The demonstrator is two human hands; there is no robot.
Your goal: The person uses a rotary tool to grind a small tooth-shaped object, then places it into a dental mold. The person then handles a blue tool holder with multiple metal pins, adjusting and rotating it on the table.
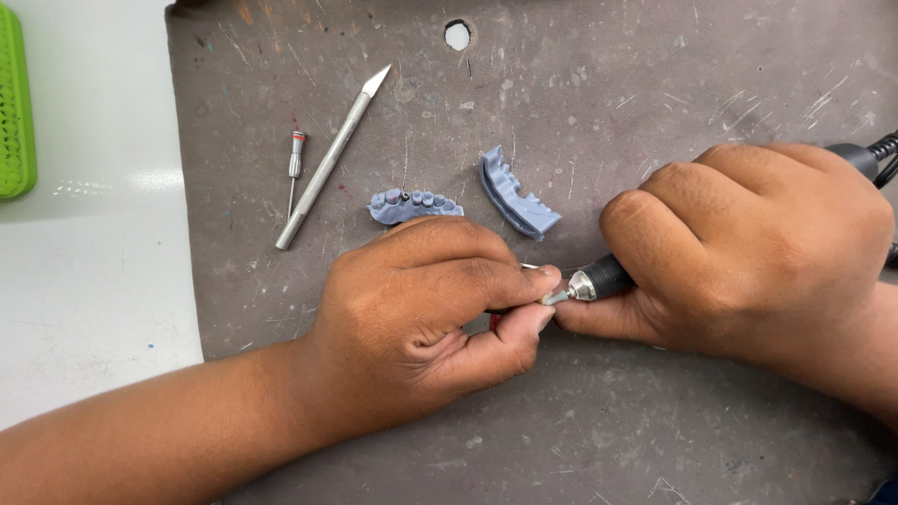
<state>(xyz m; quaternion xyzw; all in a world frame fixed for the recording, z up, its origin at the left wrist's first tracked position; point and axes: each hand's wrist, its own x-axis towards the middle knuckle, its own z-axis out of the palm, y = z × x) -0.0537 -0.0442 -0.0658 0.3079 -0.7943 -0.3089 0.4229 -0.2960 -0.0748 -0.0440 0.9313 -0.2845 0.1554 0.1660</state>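
Head view: left hand [421,309] hides its small piece.

Two hands, the left hand [421,309] and right hand [758,252]; one rotary handpiece [599,279] between them; two grey-blue dental models [414,206] [517,194] at centre; one scalpel [332,161] and one small bur [296,166] upper left; one green tray [14,112] at the left edge; one grey mat [655,93]

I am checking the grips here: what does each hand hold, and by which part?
The right hand holds a rotary handpiece around its black body, near the metal chuck. The left hand pinches something small at that tool's tip; what it is cannot be told.
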